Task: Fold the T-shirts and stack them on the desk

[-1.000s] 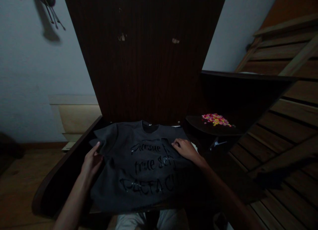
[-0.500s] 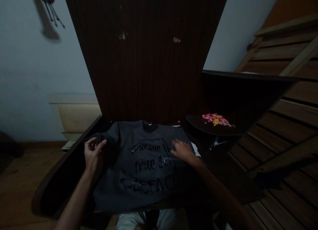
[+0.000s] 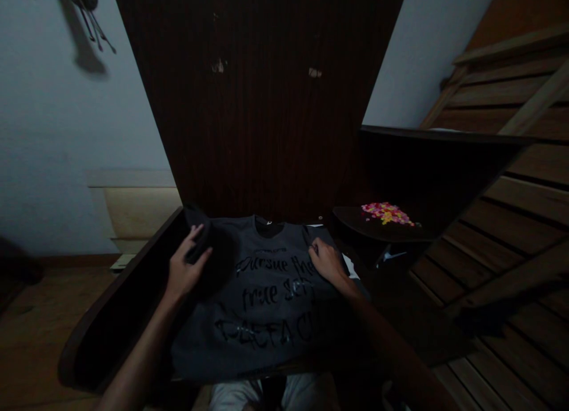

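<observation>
A dark grey T-shirt [image 3: 262,304] with black lettering lies front side up across the dark desk, its neckline toward the back panel. My left hand [image 3: 189,260] grips the sleeve on the left, which is lifted and bent up over the shirt. Over at the shirt's right shoulder, my right hand [image 3: 326,258] is curled, with its fingers closed on the shirt fabric near the lettering. Part of the right sleeve is hidden behind that hand and forearm.
A dark raised side board [image 3: 120,304] borders the desk on the left. To the right, a small dark shelf [image 3: 351,218] holds a pile of pink and yellow pieces [image 3: 386,213]. White paper [image 3: 351,266] shows beside the shirt. Wooden slats [image 3: 524,233] stand farther right.
My left hand has moved right and inward, raising the left sleeve with it. My right hand has shifted slightly right, its fingers now more curled into the shirt.
</observation>
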A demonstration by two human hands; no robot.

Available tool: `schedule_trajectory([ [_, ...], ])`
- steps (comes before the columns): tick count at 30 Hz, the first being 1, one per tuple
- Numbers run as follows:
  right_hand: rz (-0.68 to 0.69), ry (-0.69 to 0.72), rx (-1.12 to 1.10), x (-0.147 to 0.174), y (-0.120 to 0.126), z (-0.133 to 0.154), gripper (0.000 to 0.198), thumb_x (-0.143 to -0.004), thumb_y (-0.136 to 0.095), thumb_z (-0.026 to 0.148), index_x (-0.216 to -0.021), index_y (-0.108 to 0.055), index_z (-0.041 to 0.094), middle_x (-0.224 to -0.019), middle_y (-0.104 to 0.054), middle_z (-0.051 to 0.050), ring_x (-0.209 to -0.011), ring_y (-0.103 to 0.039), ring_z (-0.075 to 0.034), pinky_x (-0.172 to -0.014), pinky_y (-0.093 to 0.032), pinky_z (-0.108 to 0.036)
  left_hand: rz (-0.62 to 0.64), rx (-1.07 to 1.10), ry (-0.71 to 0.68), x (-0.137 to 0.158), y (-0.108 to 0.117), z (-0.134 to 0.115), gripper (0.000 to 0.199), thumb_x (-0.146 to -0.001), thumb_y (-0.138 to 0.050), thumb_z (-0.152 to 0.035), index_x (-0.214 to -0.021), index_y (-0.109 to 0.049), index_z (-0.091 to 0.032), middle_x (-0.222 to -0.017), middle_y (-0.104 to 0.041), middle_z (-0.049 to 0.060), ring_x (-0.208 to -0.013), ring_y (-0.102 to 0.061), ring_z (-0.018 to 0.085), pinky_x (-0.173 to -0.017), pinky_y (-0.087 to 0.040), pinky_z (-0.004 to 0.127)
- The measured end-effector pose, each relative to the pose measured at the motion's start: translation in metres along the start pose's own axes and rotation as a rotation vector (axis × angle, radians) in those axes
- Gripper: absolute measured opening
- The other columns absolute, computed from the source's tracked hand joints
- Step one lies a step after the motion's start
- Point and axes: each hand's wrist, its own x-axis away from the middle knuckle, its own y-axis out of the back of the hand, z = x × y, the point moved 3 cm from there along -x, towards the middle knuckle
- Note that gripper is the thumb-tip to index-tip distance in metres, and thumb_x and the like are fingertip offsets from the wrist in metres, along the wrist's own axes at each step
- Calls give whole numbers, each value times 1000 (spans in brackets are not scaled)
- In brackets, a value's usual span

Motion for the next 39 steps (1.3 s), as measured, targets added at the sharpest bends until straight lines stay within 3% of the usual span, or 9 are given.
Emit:
schedule_trajectory([
  [2, 69, 94, -40, 1, -6, 1, 15, -94, -49, 23, -92, -63, 18, -92, -70, -7, -86, -65, -18, -72, -39, -24, 382, -190, -164, 2, -17, -12, 40, -78, -63, -53, -102, -67, -21, -150, -48, 11, -145, -31, 32, -117, -25, 55],
  [4, 147, 168, -81, 2, -10, 0, 21, -96, -48, 28, -86, -65, 19, -90, -71, -7, -86, -66, -18, -73, -40, -24, 727, -313, -149, 5, -29, -10, 60, -70, -68, -60, -115, -65, -21, -153, -43, 14, -143, -34, 34, -116, -27, 55],
  [6, 180, 205, -119, 0, -10, -6, 28, -98, -45, 32, -84, -66, 19, -87, -71, -6, -85, -66, -18, -74, -41, -24, 854, -369, -70, 4, -33, 0, 79, -70, -66, -65, -132, -57, -18, -154, -40, 17, -139, -41, 34, -113, -33, 50],
  [10, 147, 233, -128, -19, 2, -29, 22, -95, -48, 24, -92, -68, 18, -93, -71, -7, -87, -66, -18, -78, -43, -25, 632, -408, -85, -20, -34, 11, 61, -87, -47, -58, -131, -59, -17, -146, -51, 15, -132, -50, 30, -112, -35, 44],
  [13, 129, 216, -87, -43, 8, -47, 21, -92, -50, 17, -100, -69, 16, -104, -71, -8, -96, -65, -18, -88, -44, -27, 510, -536, -135, -47, -41, 12, 50, -88, -50, -46, -127, -62, -18, -144, -53, 15, -129, -50, 34, -110, -35, 48],
  [20, 323, 143, 23, -86, 2, -79, 37, -87, -58, 13, -123, -64, 19, -131, -63, -9, -122, -57, -21, -104, -40, -32, 611, -649, -129, -94, -57, 21, 54, -84, -50, -22, -137, -54, -26, -150, -47, 8, -125, -54, 30, -103, -42, 41],
  [26, 388, 157, 14, -95, 4, -94, 34, -83, -64, 17, -116, -67, 18, -123, -66, -9, -117, -59, -22, -100, -43, -32, 749, -755, -165, -111, -61, 24, 45, -85, -50, -34, -127, -61, -24, -134, -58, 13, -107, -65, 29, -90, -49, 36],
  [34, 215, 63, 48, -109, 7, -100, 17, -87, -60, 23, -101, -67, 17, -106, -70, -7, -99, -63, -19, -83, -44, -24, 546, -723, -77, -134, -17, 40, 24, -80, -52, -39, -94, -63, -22, -100, -69, 11, -94, -67, 30, -83, -48, 36],
  [39, 267, 4, 186, -108, 4, -100, 28, -83, -63, 21, -110, -64, 18, -113, -69, -10, -103, -64, -22, -80, -45, -26, 614, -678, -8, -135, -7, 47, 24, -67, -59, -33, -88, -65, -24, -90, -72, 7, -90, -68, 29, -80, -49, 34],
])
